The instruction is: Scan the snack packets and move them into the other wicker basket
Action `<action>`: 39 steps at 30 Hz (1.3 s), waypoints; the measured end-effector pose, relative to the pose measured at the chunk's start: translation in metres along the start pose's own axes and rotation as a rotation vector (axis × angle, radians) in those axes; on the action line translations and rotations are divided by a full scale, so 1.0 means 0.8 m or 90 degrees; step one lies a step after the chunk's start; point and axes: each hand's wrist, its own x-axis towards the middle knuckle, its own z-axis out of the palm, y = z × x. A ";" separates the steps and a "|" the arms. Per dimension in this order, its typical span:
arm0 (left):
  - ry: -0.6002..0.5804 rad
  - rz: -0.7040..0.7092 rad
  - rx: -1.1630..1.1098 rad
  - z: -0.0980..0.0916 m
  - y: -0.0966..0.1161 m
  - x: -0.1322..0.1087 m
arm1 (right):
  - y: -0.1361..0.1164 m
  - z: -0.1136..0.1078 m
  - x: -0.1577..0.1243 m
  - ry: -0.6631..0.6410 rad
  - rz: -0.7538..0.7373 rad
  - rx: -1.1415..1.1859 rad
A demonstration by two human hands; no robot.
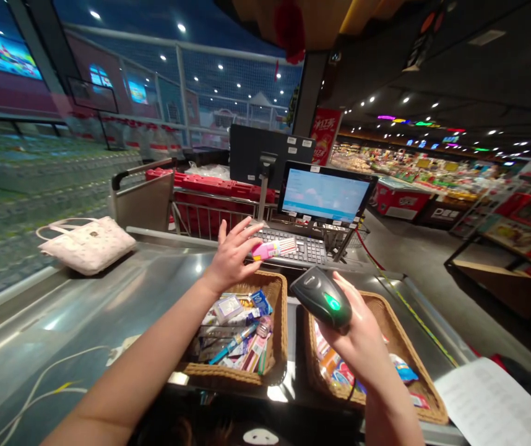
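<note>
My left hand pinches a small pink pack of thin striped sticks between thumb and fingers, its other fingers spread. The pack is in front of the keyboard, above the far rim of the left wicker basket. Several pens and small packets lie in that basket. My right hand grips a black barcode scanner with a green light lit on its top. It is over the right wicker basket, which holds colourful packets, partly hidden by my hand and wrist.
A lit monitor stands behind the keyboard, with a shopping cart beyond. On the metal counter are a pale handbag at left and a white cable. Printed paper lies at right.
</note>
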 end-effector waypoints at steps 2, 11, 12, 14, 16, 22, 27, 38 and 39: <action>-0.012 -0.011 0.001 -0.001 -0.003 -0.005 | -0.002 0.003 0.000 0.004 -0.004 0.002; -0.058 -0.039 0.000 0.004 -0.023 -0.039 | -0.004 0.017 0.000 0.016 0.006 0.000; -0.069 -0.044 0.000 0.006 -0.025 -0.044 | -0.004 0.018 0.000 0.015 0.009 0.000; -0.093 -0.055 0.000 0.010 -0.031 -0.055 | -0.004 0.021 0.000 0.015 0.012 -0.002; -0.119 -0.063 0.000 0.017 -0.039 -0.067 | -0.004 0.024 0.000 0.015 0.011 -0.008; -0.205 -0.083 0.007 0.043 -0.069 -0.108 | -0.007 0.033 0.003 0.007 0.018 -0.010; -0.265 -0.095 -0.005 0.060 -0.085 -0.134 | -0.008 0.040 0.007 -0.002 0.017 -0.003; -0.397 -0.124 0.002 0.085 -0.112 -0.163 | -0.009 0.057 0.014 -0.044 0.045 0.012; -0.404 -0.130 0.009 0.087 -0.114 -0.164 | -0.009 0.057 0.015 -0.045 0.047 0.014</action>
